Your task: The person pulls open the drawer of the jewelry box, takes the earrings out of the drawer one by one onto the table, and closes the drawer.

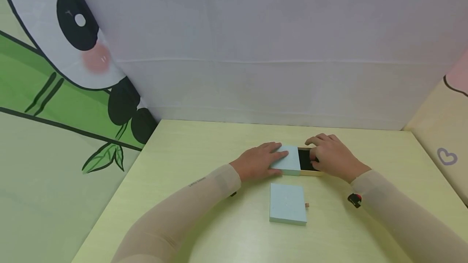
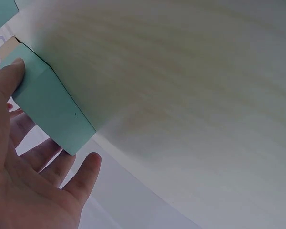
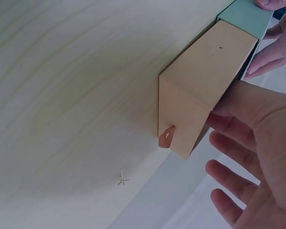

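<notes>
A light blue drawer box [image 1: 290, 160] lies near the middle of the table, its tray [image 3: 205, 67] pulled partly out to the right. The tray has a dark lining and, on its end, a small tan pull loop [image 3: 167, 137]. My left hand [image 1: 256, 160] grips the blue sleeve, thumb on the near side and fingers over the top and far side. My right hand [image 1: 330, 157] dips its thumb and index finger into the tray; the other fingers stay outside. The tray wall hides those tips, so whether they pinch anything is unclear.
A second light blue box [image 1: 287, 203], closed, with a small tan tab on its right side, lies nearer me. A small star-like shape [image 3: 121, 180] shows in the right wrist view; object or mark, unclear. White cloth [image 1: 274, 52] hangs behind the table.
</notes>
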`<state>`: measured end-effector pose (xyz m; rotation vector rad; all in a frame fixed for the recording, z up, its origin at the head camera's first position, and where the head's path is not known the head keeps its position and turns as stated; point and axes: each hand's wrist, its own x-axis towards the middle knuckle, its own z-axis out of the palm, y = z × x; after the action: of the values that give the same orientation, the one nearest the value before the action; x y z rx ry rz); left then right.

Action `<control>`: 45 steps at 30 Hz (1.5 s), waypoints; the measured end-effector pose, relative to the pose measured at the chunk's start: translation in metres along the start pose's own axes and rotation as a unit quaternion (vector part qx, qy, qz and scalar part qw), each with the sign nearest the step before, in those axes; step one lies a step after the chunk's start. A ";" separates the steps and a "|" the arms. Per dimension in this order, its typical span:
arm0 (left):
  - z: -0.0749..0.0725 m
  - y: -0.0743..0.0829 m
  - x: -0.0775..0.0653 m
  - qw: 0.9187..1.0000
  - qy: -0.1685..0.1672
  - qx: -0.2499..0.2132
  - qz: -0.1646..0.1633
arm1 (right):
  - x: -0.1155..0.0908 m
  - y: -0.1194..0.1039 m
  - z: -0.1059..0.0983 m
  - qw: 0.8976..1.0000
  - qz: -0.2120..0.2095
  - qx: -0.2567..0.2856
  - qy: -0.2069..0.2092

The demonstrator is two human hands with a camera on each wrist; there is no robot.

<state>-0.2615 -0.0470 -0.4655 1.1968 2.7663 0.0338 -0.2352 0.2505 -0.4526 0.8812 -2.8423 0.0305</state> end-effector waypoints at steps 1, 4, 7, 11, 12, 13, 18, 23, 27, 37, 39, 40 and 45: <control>0.001 0.000 0.000 1.000 0.000 0.002 0.000 | 0.000 0.000 0.001 1.000 -0.002 -0.003 0.002; 0.002 -0.001 0.001 1.000 0.001 0.007 0.000 | 0.001 0.000 0.003 1.000 -0.007 -0.013 0.006; 0.003 -0.001 0.001 1.000 -0.001 0.005 -0.002 | 0.001 0.001 0.004 1.000 -0.013 -0.020 0.012; 0.002 0.000 0.001 1.000 -0.003 0.004 -0.005 | 0.001 0.001 0.005 0.999 -0.016 -0.026 0.017; 0.002 0.000 0.001 1.000 -0.003 0.004 -0.005 | 0.001 0.001 0.005 0.999 -0.016 -0.026 0.018; 0.003 0.000 0.001 1.000 -0.003 0.004 -0.004 | 0.002 0.001 0.005 0.999 -0.016 -0.027 0.019; 0.005 -0.002 0.003 1.000 0.001 0.012 -0.002 | 0.003 0.002 0.006 0.999 -0.018 -0.033 0.031; 0.005 -0.003 0.005 1.000 -0.003 0.012 -0.002 | 0.003 0.003 0.007 0.998 -0.022 -0.047 0.047; 0.004 -0.002 0.004 1.000 -0.002 0.007 0.001 | 0.004 0.003 0.006 0.997 -0.021 -0.048 0.054; 0.003 -0.001 0.003 1.000 0.001 0.012 0.001 | 0.006 0.002 0.004 0.998 -0.011 -0.042 0.054; 0.003 -0.001 0.003 1.000 0.000 0.010 0.000 | 0.006 0.002 0.004 0.998 -0.010 -0.041 0.055; 0.003 -0.001 0.003 1.000 0.000 0.008 0.000 | 0.006 0.002 0.003 0.998 -0.010 -0.040 0.055; 0.004 -0.002 0.003 1.000 -0.002 0.003 -0.001 | 0.005 0.002 0.000 0.998 -0.010 -0.036 0.058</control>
<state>-0.2644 -0.0463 -0.4697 1.1934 2.7669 0.0233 -0.2411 0.2494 -0.4519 0.8638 -2.7100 -0.0227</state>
